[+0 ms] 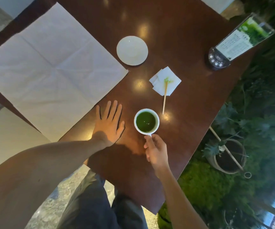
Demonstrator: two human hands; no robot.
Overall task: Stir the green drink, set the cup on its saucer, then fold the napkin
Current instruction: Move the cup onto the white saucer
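While right fingers point(147, 140) pinch cup point(146, 121) handle

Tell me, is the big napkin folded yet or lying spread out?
Spread out: the big napkin lies flat and open on the table, crossed only by old crease lines.

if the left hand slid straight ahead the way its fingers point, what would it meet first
Probably the large unfolded white paper napkin: the flat, open left hand has its fingertips just short of the napkin's near edge, though the index finger's line may pass just beside it.
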